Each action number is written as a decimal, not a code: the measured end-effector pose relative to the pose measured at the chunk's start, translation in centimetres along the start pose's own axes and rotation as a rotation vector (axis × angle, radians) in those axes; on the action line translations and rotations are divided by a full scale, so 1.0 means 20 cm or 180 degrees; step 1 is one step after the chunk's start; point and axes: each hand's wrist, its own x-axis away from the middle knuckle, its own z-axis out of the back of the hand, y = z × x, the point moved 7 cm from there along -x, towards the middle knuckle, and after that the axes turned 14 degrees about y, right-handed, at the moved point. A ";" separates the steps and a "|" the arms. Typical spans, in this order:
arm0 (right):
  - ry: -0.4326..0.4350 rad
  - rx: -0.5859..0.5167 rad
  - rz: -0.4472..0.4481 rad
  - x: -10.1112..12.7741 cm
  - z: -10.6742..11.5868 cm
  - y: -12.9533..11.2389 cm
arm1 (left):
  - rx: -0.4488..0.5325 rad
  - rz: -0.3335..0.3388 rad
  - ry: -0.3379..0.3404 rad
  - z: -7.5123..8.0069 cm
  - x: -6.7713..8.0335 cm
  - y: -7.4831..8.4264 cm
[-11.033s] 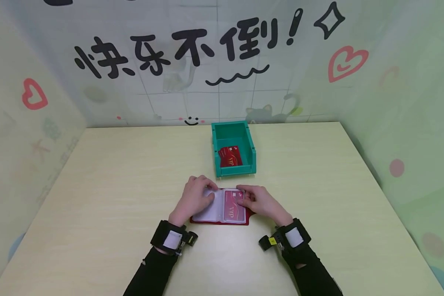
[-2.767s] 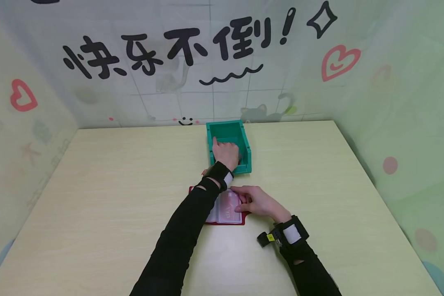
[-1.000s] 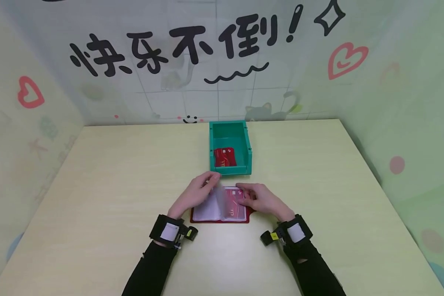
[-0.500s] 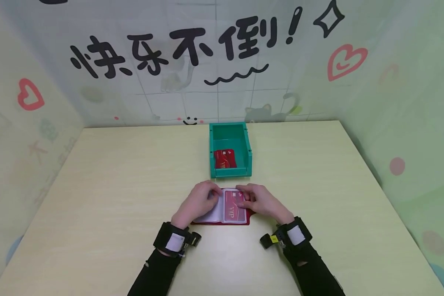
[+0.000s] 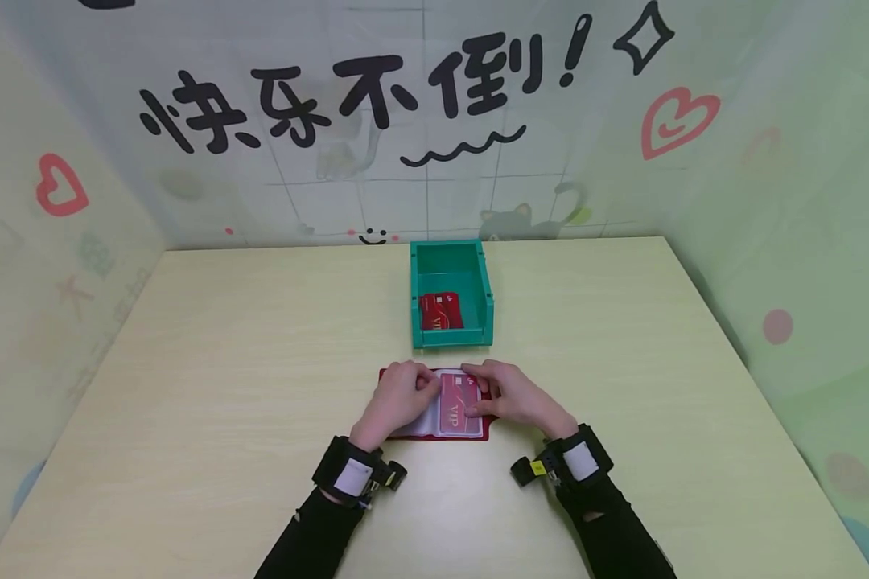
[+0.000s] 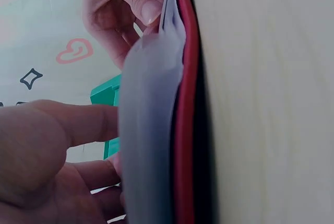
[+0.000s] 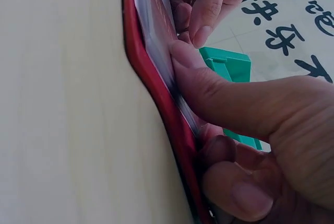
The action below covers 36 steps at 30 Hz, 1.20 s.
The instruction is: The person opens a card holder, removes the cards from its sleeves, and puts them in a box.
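A small red card holder [image 5: 487, 433] lies spread on the table, its clear sleeve pages [image 6: 151, 130] inside the cover. Through the right-hand sleeve shows a pink-red VIP card [image 5: 452, 412]. My right hand [image 5: 516, 392] pinches the right edge of the holder, thumb [image 7: 214, 93] over the sleeve and fingers curled below. My left hand [image 5: 402, 397] is over the left page, thumb and forefinger bent together at the card's left edge near the top. A bulging page hides its fingertips in the left wrist view, so I cannot tell whether they pinch anything.
A teal open-topped bin [image 5: 487, 297] stands just behind the card holder. Several red VIP cards [image 5: 440, 310] lie in its near end. Printed backdrop walls [image 5: 760, 241] rise along the back and both sides of the pale wood table [image 5: 224, 386].
The left hand was in the bin, came back and lifted a clear page by its top. Since then it has lowered and slid right to the card's edge. The right hand stays on the holder.
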 end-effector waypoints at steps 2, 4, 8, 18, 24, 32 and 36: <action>0.0010 -0.0005 0.0020 0.00 0.00 0.00 | -0.0036 0.0039 0.0011 0.00 0.00 0.00; 0.0020 -0.0010 0.0018 0.00 0.00 0.00 | -0.0057 0.0069 0.0018 0.00 0.00 0.00; 0.0041 0.0026 0.0044 -0.01 0.00 0.00 | -0.0087 0.0095 -0.0001 0.00 0.00 0.00; 0.0026 0.0030 0.0015 -0.01 0.00 0.01 | -0.0173 -0.0014 0.0000 0.00 0.00 0.01; 0.0015 0.0024 0.0004 -0.01 0.00 0.01 | -0.0238 -0.0017 -0.0016 -0.01 0.00 0.02; 0.0004 0.0030 0.0054 -0.01 0.00 0.01 | -0.0291 0.0029 -0.0024 -0.01 0.00 0.01; -0.0010 0.0007 0.0053 -0.02 0.01 0.00 | -0.0325 0.0052 -0.0043 -0.01 0.00 0.00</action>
